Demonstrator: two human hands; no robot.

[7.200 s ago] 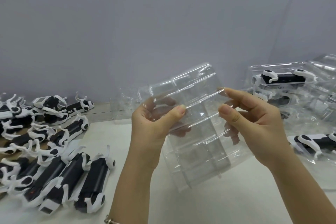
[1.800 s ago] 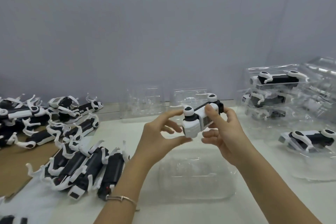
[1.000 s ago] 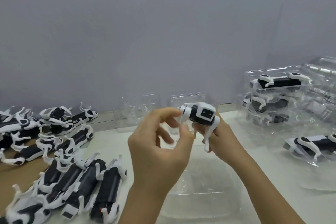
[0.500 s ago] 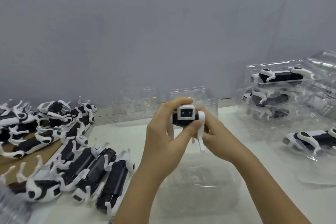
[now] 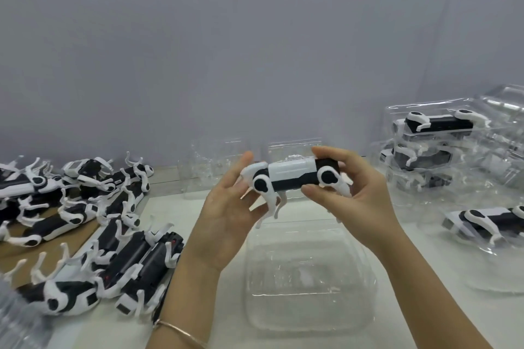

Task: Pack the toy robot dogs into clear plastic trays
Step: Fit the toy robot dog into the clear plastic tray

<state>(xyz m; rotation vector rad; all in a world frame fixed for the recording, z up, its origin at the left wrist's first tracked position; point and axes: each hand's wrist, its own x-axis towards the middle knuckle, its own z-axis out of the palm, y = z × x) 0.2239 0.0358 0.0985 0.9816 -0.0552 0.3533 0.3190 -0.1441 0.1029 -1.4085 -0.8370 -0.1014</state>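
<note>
Head view: the toy robot dog [image 5: 292, 176], end-on to the camera 0.5 s ago, now sits side-on with its legs down. The right hand [image 5: 363, 201] grips it, the left hand [image 5: 226, 215] steadies it with near-straight fingers, and the empty clear tray [image 5: 306, 317] waits at 6 o'clock, so it looks aligned for lowering

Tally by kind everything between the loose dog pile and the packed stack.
Toy robot dog, held: 1
Clear trays: 3 (wall pair may be stacks)
Total: 4
</note>
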